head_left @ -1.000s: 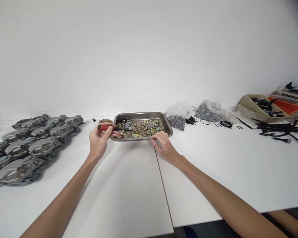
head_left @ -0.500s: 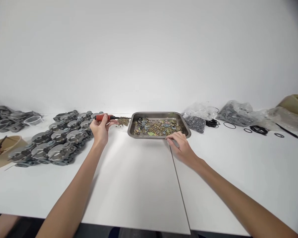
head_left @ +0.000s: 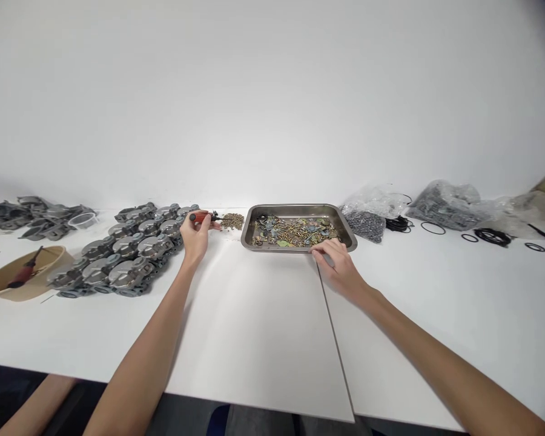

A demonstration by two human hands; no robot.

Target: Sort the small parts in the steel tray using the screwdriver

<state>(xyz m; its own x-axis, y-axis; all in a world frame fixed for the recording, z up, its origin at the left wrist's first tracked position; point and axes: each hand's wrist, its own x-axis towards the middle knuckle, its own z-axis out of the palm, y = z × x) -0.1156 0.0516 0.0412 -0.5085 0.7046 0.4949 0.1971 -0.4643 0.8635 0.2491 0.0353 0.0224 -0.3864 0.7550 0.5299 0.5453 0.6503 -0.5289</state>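
- You work at a white table (head_left: 254,327) made of two panels, with a seam running from the near edge up to the tray; a plain white wall stands behind it.
- A steel tray (head_left: 347,237) sits at the far middle, filled with small brass and grey hardware.
- Just left of the tray lies a small heap of brass screws (head_left: 233,221).
- Grey cast metal housings (head_left: 122,251) are stacked in rows at the far left, with more of them further left along the wall.
- A tan bowl (head_left: 9,283) at the left edge holds a red-handled tool.
- Right of the tray lie clear bags of dark parts (head_left: 367,219) and loose black rubber rings (head_left: 431,228).
- Your left hand (head_left: 195,233) is closed around a red-handled screwdriver (head_left: 202,216), held level above the table between the housings and the screw heap, tip pointing right toward the heap.
- Your right hand (head_left: 338,266) rests on the table with loosely curled fingers touching the tray's near right rim; it grips nothing that you can see.
- Against the frame half a second ago, your view has turned a little left: the tray and bags sit further right and the bowl shows more fully.
- Your left hand has drawn the screwdriver in closer, so less of the shaft shows; your right hand stays at the tray rim.
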